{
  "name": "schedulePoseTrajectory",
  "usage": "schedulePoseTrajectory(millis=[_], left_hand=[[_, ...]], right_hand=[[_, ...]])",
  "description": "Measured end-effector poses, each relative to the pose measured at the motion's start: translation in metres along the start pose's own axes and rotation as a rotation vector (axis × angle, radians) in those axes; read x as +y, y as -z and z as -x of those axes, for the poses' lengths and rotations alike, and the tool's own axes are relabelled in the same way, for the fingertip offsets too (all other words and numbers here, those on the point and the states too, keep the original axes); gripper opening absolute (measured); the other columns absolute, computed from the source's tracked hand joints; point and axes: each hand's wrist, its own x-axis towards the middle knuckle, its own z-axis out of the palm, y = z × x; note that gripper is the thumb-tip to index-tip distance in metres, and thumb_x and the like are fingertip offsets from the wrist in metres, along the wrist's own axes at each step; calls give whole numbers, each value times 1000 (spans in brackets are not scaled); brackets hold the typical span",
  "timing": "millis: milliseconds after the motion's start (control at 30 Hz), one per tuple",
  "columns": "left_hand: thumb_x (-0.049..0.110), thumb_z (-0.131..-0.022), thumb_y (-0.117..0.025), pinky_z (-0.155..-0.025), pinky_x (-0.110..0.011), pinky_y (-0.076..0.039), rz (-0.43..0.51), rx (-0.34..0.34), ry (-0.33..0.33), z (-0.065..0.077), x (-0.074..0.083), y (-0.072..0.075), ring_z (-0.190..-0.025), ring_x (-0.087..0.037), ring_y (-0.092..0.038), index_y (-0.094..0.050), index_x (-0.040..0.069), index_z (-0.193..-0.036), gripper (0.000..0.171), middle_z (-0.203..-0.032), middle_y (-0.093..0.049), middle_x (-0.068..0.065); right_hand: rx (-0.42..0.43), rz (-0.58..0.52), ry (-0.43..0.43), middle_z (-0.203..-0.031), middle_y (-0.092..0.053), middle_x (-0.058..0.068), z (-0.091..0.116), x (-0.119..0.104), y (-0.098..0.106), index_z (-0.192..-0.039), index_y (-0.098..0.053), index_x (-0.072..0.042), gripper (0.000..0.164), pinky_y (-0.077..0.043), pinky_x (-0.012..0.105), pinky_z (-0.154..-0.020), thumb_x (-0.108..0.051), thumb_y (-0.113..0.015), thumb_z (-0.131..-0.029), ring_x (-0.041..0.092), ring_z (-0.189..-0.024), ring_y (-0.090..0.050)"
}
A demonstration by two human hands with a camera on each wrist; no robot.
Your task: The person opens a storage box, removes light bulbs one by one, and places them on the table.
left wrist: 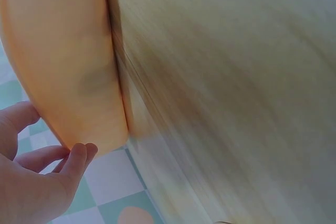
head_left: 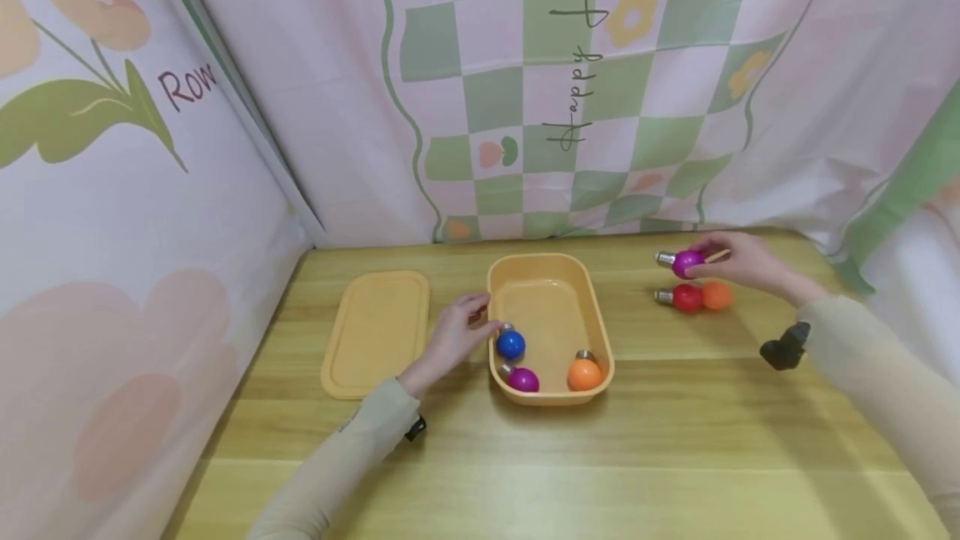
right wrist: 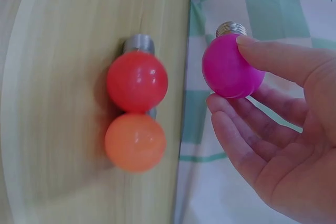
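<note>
My right hand (head_left: 738, 263) pinches a purple light bulb (right wrist: 231, 69) between thumb and fingers, its silver screw base pointing away from the palm. Below that hand lie a red bulb (right wrist: 137, 82) and an orange bulb (right wrist: 135, 142), side by side on the table. My left hand (head_left: 453, 332) holds the left rim of a yellow plastic box (head_left: 600, 327), fingertips at its wall in the left wrist view. Inside the box are a blue bulb (head_left: 511, 345), another purple bulb (head_left: 523, 380) and another orange bulb (head_left: 584, 374), all toward the near end.
A flat yellow lid (head_left: 378, 327) lies left of the box on the wooden table (head_left: 600, 473). Behind the table hangs a green and white checked curtain (head_left: 555, 90). A printed cloth (head_left: 135, 273) closes off the left side.
</note>
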Motion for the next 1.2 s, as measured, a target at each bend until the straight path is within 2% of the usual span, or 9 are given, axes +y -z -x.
schedulePoseTrajectory(millis=[67,267,700,900,1200], left_hand=[[20,-92,-71,-100,-37,-58,-2,-2,-6,0,-1,0,-119,-37,-64,-53,-6,-137,55,-140,-55,-25],[21,-93,-70,-99,-37,-58,-2,-4,-20,0,-1,1,-119,-37,-64,-53,-6,-137,55,-140,-55,-26],[21,-93,-70,-99,-36,-58,-6,0,-23,1,0,1,-119,-36,-64,-53,-6,-137,54,-140,-55,-25],[19,-93,-70,-101,-37,-57,7,-3,-13,1,2,2,-121,-35,-63,-53,-6,-137,54,-141,-54,-25],[18,-92,-71,-101,-38,-57,10,-3,-14,1,1,1,-121,-36,-63,-53,-7,-137,54,-141,-54,-25]], right_hand=[[-3,-4,-17,-120,-64,31,2,4,1,-123,-59,9,48,-59,30,-78,-24,-72,-90,44,-106,-65],[-9,29,-44,-123,-61,33,9,16,6,-126,-57,8,52,-60,51,-84,-29,-70,-92,49,-110,-61],[26,77,-95,-125,-62,30,20,39,13,-126,-59,2,58,-49,65,-88,-43,-69,-91,49,-113,-58],[48,80,-105,-124,-63,31,22,45,15,-125,-60,3,59,-47,68,-87,-43,-70,-90,50,-112,-57],[73,66,-97,-117,-66,31,26,53,13,-119,-63,5,51,-49,64,-85,-36,-74,-89,45,-104,-61]])
